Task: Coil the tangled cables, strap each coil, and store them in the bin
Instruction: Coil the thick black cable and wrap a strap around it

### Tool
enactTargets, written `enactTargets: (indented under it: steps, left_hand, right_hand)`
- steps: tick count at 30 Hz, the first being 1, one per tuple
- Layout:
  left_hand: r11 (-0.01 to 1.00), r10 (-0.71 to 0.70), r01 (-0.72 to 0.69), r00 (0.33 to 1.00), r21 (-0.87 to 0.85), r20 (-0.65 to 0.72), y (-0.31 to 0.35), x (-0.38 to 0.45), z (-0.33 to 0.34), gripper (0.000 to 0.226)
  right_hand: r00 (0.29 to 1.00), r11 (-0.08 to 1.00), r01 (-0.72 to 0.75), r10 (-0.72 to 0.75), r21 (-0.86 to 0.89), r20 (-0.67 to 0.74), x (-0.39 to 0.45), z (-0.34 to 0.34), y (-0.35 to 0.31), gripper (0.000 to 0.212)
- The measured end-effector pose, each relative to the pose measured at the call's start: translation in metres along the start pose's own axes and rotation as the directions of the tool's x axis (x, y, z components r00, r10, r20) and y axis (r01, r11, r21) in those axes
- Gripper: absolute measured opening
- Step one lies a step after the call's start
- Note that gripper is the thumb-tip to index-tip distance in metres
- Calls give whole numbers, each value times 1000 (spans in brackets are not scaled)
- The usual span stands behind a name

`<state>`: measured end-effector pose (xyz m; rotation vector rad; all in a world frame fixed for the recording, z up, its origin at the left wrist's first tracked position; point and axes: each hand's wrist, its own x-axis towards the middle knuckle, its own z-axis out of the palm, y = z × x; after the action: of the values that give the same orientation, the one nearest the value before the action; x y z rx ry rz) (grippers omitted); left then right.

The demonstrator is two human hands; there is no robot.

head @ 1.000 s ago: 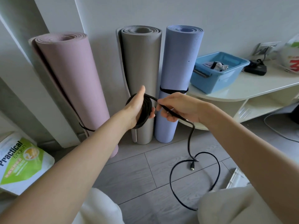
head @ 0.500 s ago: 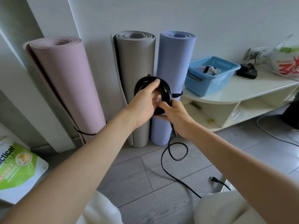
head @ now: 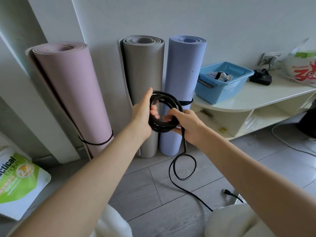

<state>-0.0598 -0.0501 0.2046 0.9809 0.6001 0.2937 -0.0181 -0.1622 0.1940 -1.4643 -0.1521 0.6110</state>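
hands up in front of me, mid-wind. my left hand (head: 142, 113) is through the middle of the black cable coil (head: 164, 112), thumb up over the top of the loops and fingertips showing inside the ring, curled round the left side of the bundle; it acts as the former, so the turns stack to one size. my right hand (head: 185, 124) is closed round the right and lower side of the coil, pinching the loops together where the loose tail (head: 183, 165) leaves, so i judge it's feeding the next turn while keeping the finished ones from springing apart.

that tail drops straight down from my right hand, makes one loop on the grey floor (head: 136, 189) and runs off toward the near right; a small plug end (head: 224, 191) lies on the floor there, apart from the loop. so there's slack left to take up, and i'd say coiling isn't finished, with no strap on this coil that i can see.

blue bin (head: 222, 93) sits well to the right on the pale shelf unit (head: 256, 98), with some bundled things already in it. three rolled mats (head: 145, 74) stand against the far wall behind the coil.
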Motion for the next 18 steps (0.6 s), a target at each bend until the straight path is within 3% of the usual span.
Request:
enactTargets:
  steps: [4, 8, 11, 13, 15, 16, 17, 18]
  left_hand:
    - [991, -97, 104, 991, -81, 89, 1, 1, -2, 58]
    - [972, -180, 200, 971, -122, 156, 8, 5, -6, 50]
    - [987, -144, 150, 985, -60, 95, 5, 4, -3, 44]
    - [986, 24, -17, 999, 167, -39, 6, 5, -4, 34]
    - [800, 372, -269, 924, 536, -91, 6, 7, -9, 21]
    - [655, 512, -413, 859, 633, 30, 6, 5, -11, 19]
    - [518, 547, -543, 804, 660, 232, 4, 0, -10, 21]
    - [390, 470, -632, 762, 670, 445, 0, -4, -8, 27]
  right_hand:
    - [997, 975, -17, 1, 220, 75, -2, 2, -3, 18]
    - [985, 936, 5, -66, 351, 160, -6, 7, -6, 35]
    - [992, 950, 58, -89, 306, 90, -5, 6, -6, 35]
    - [994, 974, 113, -113, 196, -14, -1, 3, -7, 33]
    - [986, 982, 135, -120, 133, -119, 3, -2, -10, 33]
    - [981, 982, 130, -107, 139, -163, 4, -3, -11, 33]
    - [976, 982, 121, -91, 146, -199, 4, -3, -13, 32]
    - [970, 984, 110, -75, 141, -232, 4, -3, -15, 31]
